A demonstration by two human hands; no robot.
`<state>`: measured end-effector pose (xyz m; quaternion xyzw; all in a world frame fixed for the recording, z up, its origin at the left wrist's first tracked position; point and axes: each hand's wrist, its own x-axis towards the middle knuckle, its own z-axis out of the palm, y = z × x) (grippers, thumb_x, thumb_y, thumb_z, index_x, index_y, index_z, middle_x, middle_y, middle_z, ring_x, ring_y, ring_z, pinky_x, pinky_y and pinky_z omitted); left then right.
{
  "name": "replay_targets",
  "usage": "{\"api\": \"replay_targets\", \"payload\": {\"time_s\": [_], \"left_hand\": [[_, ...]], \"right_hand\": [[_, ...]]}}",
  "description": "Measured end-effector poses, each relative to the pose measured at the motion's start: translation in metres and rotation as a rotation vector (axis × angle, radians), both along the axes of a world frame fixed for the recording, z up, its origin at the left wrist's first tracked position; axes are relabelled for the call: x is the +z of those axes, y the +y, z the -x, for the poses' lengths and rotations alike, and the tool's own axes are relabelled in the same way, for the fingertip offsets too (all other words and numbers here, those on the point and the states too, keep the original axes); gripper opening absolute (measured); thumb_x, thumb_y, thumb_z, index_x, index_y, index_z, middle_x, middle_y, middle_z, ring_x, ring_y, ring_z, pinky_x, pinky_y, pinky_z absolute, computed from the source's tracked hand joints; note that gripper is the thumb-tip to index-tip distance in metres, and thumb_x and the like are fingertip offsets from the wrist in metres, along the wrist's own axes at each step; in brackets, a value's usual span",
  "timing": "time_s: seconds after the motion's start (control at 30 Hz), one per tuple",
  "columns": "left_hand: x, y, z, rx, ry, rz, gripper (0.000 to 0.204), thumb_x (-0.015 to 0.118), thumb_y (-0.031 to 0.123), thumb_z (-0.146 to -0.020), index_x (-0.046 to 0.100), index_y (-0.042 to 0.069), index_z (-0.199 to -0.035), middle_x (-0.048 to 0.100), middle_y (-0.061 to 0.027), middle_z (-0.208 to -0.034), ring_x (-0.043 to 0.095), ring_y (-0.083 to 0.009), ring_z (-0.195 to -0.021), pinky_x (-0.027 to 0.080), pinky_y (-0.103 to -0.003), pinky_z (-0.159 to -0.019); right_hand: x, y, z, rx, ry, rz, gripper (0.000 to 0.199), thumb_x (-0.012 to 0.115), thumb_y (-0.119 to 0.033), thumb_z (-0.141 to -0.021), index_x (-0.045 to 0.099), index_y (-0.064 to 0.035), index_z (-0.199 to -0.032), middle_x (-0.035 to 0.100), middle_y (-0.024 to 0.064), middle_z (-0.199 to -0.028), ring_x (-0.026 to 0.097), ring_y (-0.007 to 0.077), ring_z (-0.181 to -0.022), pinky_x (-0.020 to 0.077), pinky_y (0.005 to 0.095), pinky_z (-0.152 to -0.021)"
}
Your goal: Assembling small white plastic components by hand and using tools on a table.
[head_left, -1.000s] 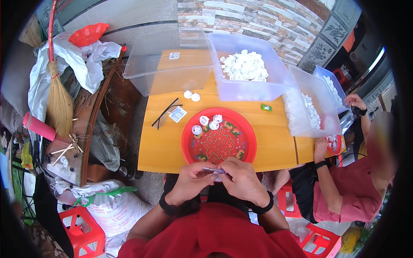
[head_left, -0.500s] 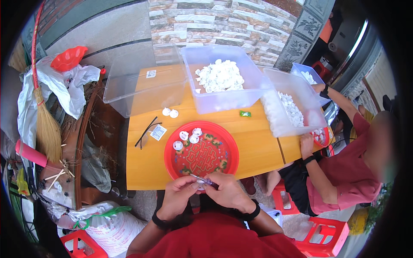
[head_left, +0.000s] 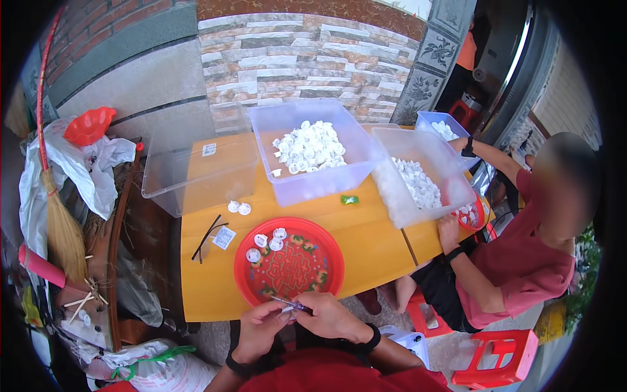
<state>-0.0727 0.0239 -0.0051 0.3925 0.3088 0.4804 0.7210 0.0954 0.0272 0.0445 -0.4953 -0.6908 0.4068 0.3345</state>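
Presently, the right hand (head_left: 324,316) grips a purple-handled tool (head_left: 300,306) at a small white piece (head_left: 285,311), seemingly unfinished, pinched by the left hand (head_left: 258,330) near the round red tray (head_left: 337,264); four cap-like pieces (head_left: 276,244) lie inside, a white heap (head_left: 310,147) in the far bin (head_left: 326,189).

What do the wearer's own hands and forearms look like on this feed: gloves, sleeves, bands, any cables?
Both the left hand and right hand are bare, without gloves. Each wrist wears a plain dark band, one left and one right. The visible forearms are uncovered up to a red top. No cables show on them.
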Motion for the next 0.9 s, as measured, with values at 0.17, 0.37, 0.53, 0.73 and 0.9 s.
{"api": "replay_targets", "payload": {"time_s": [0.17, 0.37, 0.53, 0.73, 0.9], "left_hand": [[-0.005, 0.004, 0.0, 0.012, -0.09, -0.01, 0.022, 0.056, -0.003, -0.085, 0.058, -0.005, -0.107, 0.063, -0.0131, -0.097, 0.062, -0.0186, -0.085, 0.051, -0.03, -0.076], [-0.007, 0.002, 0.009, 0.109, -0.007, 0.067, 0.02, 0.056, -0.001, -0.086, 0.058, -0.004, -0.106, 0.063, -0.0127, -0.097, 0.062, -0.0178, -0.084, 0.051, -0.029, -0.072], [0.013, 0.009, 0.005, 0.158, 0.004, 0.098, 0.021, 0.055, 0.005, -0.088, 0.057, -0.004, -0.106, 0.064, -0.0125, -0.096, 0.062, -0.0178, -0.082, 0.05, -0.028, -0.069], [0.013, 0.017, 0.013, 0.137, -0.266, -0.005, 0.024, 0.054, 0.004, -0.088, 0.056, -0.003, -0.111, 0.062, -0.0171, -0.104, 0.061, -0.0187, -0.085, 0.05, -0.028, -0.073], [0.006, 0.023, 0.012, 0.109, -0.317, 0.012, 0.025, 0.057, 0.001, -0.086, 0.057, -0.001, -0.111, 0.063, -0.0125, -0.102, 0.061, -0.0176, -0.089, 0.05, -0.028, -0.074]], "right_hand": [[0.001, 0.006, 0.001, 0.06, 0.027, 0.069, 0.012, 0.059, -0.009, -0.079, 0.058, 0.0013, -0.083, 0.06, 0.0168, -0.076, 0.06, 0.0308, -0.07, 0.0459, 0.0371, -0.062], [0.018, 0.022, -0.008, 0.13, -0.197, -0.049, 0.025, 0.057, -0.007, -0.081, 0.056, -0.0005, -0.105, 0.062, 0.017, -0.084, 0.061, 0.0294, -0.072, 0.0471, 0.0345, -0.064], [0.061, 0.098, -0.002, -0.107, -0.06, -0.159, 0.015, 0.054, -0.006, -0.083, 0.054, 0.0042, -0.094, 0.055, 0.0231, -0.074, 0.056, 0.0372, -0.071, 0.043, 0.0403, -0.061], [0.042, 0.032, -0.013, -0.06, -0.084, -0.194, 0.021, 0.056, -0.003, -0.082, 0.054, 0.0035, -0.102, 0.056, 0.0195, -0.082, 0.057, 0.0336, -0.07, 0.0453, 0.0367, -0.062], [0.019, -0.004, -0.009, -0.095, -0.155, -0.235, 0.029, 0.057, -0.003, -0.082, 0.054, 0.0038, -0.11, 0.056, 0.0171, -0.082, 0.058, 0.0328, -0.069, 0.0462, 0.0357, -0.061]]}}
